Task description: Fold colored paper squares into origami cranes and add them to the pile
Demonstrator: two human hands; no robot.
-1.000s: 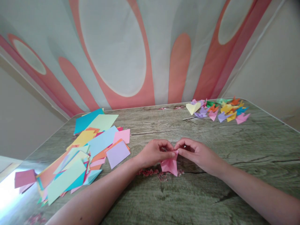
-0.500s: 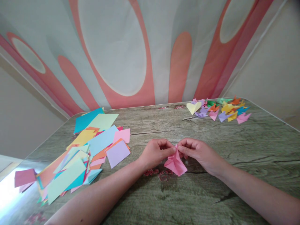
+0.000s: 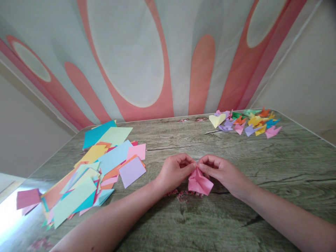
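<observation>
Centrally, the left hand [image 3: 178, 172] and right hand [image 3: 218, 172] each pinch the top of a folded pink paper [image 3: 200, 182] between thumb and fingers, fingertips close together, its creased lower part spreading out just above the wood-grain bench [image 3: 168, 218]. Loose coloured sheets [image 3: 75, 201] overlap in a spread on the left, while small folded paper shapes [image 3: 254, 120] cluster at the far right.

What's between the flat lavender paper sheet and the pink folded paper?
The left hand, above the wood-grain tabletop; its fingers pinch the pink folded paper near its top. Head view shows it.
</observation>
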